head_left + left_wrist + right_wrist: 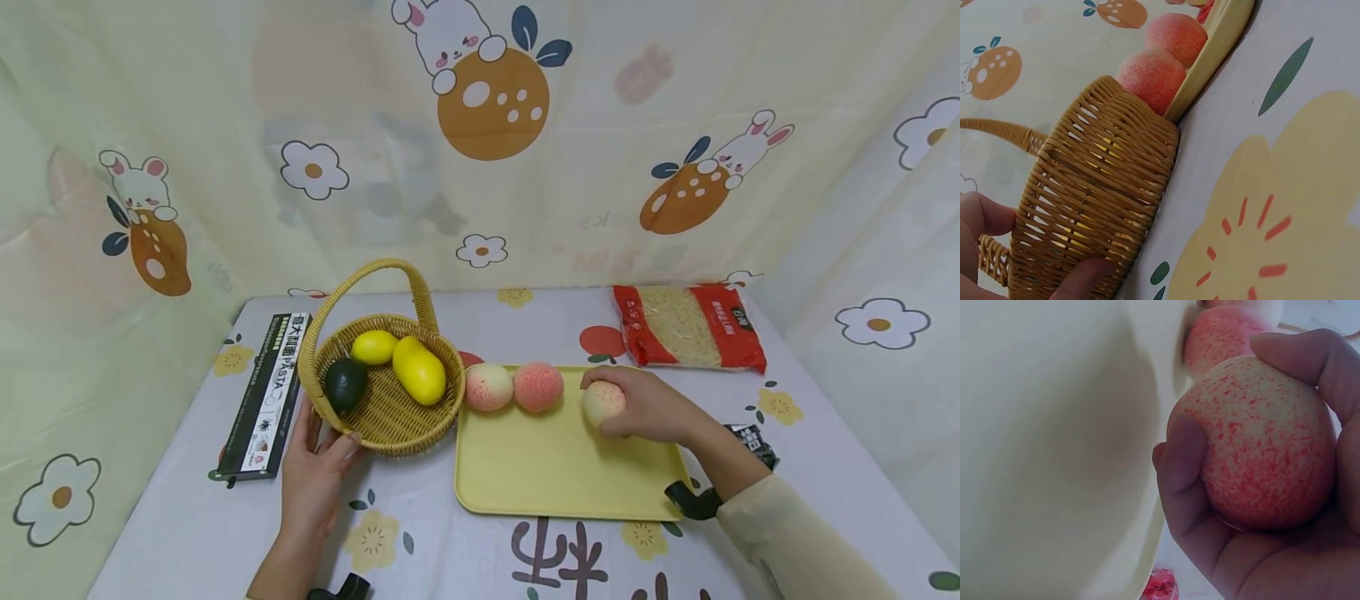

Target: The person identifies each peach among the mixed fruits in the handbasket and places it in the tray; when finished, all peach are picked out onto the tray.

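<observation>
My right hand grips a peach, pale with red speckles, over the right part of a yellow tray. Its thumb and fingers curl round the fruit's sides. Two more peaches, one pale and one pink, sit side by side at the tray's back left. Left of the tray stands a wicker basket with a tall handle. My left hand holds this basket at its near left side, fingers and thumb against the woven wall. Inside lie a lemon, a yellow mango-shaped fruit and a dark green avocado.
A black and white pasta box lies left of the basket. Behind the tray, to the right, is a red bag of pale grains or noodles. A small black packet lies beyond my right wrist. A printed curtain hangs behind the table.
</observation>
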`<state>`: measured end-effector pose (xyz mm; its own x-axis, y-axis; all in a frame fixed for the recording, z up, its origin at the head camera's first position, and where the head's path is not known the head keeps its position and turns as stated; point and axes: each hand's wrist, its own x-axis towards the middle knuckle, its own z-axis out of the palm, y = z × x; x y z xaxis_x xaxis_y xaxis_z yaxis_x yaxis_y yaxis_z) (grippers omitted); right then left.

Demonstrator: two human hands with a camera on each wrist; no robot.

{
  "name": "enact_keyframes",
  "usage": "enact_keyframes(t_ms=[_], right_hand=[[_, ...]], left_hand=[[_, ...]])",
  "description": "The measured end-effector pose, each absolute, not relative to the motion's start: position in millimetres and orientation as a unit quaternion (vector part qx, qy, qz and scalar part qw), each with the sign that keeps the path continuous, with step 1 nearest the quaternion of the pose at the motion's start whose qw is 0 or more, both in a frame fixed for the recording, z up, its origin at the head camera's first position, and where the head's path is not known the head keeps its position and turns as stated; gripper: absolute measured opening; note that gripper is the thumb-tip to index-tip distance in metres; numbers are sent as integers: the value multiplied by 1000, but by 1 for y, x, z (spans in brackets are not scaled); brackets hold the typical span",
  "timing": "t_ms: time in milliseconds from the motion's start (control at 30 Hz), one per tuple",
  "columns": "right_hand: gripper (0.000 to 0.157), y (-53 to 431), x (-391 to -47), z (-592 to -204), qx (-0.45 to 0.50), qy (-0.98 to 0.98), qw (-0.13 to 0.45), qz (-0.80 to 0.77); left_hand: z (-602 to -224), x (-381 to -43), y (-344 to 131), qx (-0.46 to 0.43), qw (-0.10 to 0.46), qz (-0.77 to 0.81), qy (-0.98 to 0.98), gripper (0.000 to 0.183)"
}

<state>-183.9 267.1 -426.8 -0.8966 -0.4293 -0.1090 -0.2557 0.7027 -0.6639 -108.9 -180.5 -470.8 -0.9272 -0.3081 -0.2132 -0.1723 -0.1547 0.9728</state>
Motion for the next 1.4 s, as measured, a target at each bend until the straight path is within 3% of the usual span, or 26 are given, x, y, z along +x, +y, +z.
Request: enact_keyframes(t_ms=[733, 1133, 1400], right_hand=[[57, 250, -212, -433, -194, 951, 108, -215], [79, 237, -211, -434, -129, 968, 110, -186], [71, 229, -208, -435, -134, 974, 83, -160]], left_hand=[[-469, -108, -180, 193, 42, -737, -647, 103], [-466, -107, -179, 190, 42, -740, -644, 103], [-464, -107, -179, 191, 41, -739, -645, 103]])
